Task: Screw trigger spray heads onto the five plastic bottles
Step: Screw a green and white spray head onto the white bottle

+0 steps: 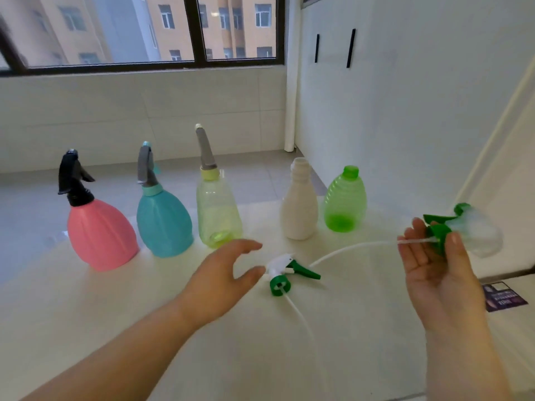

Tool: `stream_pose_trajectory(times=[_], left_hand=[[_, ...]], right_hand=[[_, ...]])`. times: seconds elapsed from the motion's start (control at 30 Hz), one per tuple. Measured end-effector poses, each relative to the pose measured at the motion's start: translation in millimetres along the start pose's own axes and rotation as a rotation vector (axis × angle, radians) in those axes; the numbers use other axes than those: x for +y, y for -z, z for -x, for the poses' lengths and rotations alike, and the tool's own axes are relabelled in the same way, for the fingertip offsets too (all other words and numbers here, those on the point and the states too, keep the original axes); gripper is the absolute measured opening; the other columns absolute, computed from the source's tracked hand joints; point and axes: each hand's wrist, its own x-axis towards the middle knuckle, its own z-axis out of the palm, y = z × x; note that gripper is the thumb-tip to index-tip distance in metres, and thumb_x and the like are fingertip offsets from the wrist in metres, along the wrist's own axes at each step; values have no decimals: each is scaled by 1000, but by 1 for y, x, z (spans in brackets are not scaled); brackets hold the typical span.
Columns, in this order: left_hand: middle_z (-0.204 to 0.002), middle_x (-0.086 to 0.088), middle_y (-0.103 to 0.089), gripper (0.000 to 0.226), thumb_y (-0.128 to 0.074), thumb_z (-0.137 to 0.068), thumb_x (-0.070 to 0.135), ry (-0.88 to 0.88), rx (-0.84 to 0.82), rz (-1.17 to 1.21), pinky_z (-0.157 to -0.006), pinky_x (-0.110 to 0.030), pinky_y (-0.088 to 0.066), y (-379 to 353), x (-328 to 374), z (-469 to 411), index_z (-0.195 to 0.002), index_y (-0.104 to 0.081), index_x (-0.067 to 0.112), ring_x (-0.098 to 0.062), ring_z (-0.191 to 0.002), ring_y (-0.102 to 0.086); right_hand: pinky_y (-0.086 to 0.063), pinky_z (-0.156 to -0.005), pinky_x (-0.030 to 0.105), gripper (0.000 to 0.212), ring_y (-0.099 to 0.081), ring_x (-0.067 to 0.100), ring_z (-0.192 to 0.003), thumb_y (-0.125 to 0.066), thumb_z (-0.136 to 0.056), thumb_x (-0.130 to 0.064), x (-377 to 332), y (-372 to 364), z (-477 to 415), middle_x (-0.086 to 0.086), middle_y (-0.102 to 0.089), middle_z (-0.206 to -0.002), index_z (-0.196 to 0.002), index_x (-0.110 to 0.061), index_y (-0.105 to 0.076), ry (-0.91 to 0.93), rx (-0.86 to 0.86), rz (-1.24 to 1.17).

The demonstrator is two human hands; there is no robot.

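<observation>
five bottles in a row on a pale table (86, 328): pink bottle (101, 235), teal bottle (163, 224) and clear yellow-green bottle (218, 212) already capped with spray heads; white bottle (298, 206) and green bottle (344, 204) open-necked, likely next. right hand (440, 267) raised, thumb and fingers pinching a green trigger spray head (440, 231) at its collar, dip tube (347, 251) trailing free toward the table, probably ready for threading into a neck. left hand (223, 273) empty, fingers spread, just beside the white-and-green spray head (285, 270) lying on the table. purple card (505, 296) at the right edge. tiled floor, white walls, dark-framed window (197, 30) beyond.
</observation>
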Motion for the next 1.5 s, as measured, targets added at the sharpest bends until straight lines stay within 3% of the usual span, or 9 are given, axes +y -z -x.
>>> stream_pose_trajectory(times=[0.17,0.33,0.6,0.87,1.0,1.1,1.2,1.33,1.5], left_hand=[[-142,-2,-34,76,-68,-75,28,119,55,152,-96,-26,-31,-21,33,-90,-136,-23,20,-14,-123,-38],[-148,-7,-25,99,-76,-67,27,252,67,289,-104,-37,-31,-49,32,-130,-140,-10,20,-24,-133,-29],[-116,4,-43,80,-74,-69,20,249,110,397,-84,-34,-38,-72,29,-147,-133,-25,21,-18,-100,-44],[-102,5,-46,62,-75,-68,21,175,216,382,-76,-29,-40,-60,42,-138,-117,-38,18,-16,-90,-48],[-96,19,-53,53,-78,-62,19,3,221,463,-66,-14,-44,-23,54,-106,-96,-41,36,5,-87,-53],[-95,24,-56,53,-81,-56,24,-69,148,400,-65,-4,-48,10,46,-62,-88,-43,44,16,-86,-56],[-98,22,-58,58,-74,-43,46,-1,94,334,-69,-5,-47,36,26,-16,-92,-44,45,15,-92,-55],[-99,25,-57,59,-80,-46,46,98,82,251,-72,-10,-39,58,-7,31,-93,-46,46,19,-91,-51],[-93,28,-59,58,-82,-46,45,153,137,280,-64,-8,-42,77,-39,62,-92,-47,48,20,-86,-51]], right_hand=[[-56,-78,22,18,-68,5,-73,-56,-71,-27,2,11,-12,-5,-73,-68,-86,-17,-60,79,131,-109],[-56,-78,22,14,-69,7,-77,-50,-83,-22,4,17,-21,-4,-75,-72,-90,-16,-60,52,116,-92],[-56,-76,22,22,-70,7,-78,-55,-70,-26,4,21,-25,-4,-75,-73,-90,-17,-61,36,77,-87],[-56,-79,23,19,-69,7,-82,-52,-77,-26,3,19,-24,-4,-75,-77,-89,-17,-64,79,35,-80],[-56,-77,22,22,-69,7,-81,-54,-74,-29,-1,14,-20,-4,-75,-77,-71,-20,-73,88,6,-112],[-56,-77,23,19,-69,6,-80,-69,-58,-34,-1,4,-15,-4,-76,-78,-71,-21,-73,70,-49,-133],[-57,-76,24,21,-69,6,-82,-71,-59,-34,6,-12,-4,-5,-75,-80,-75,-21,-72,21,-116,-117],[-56,-76,23,22,-69,6,-85,-52,-73,-30,19,-48,24,-5,-75,-82,-74,-21,-73,-27,-207,-79],[-55,-77,23,31,-68,10,-93,-75,-56,-36,31,-95,56,-3,-75,-89,-83,-20,-71,-8,-425,-56]])
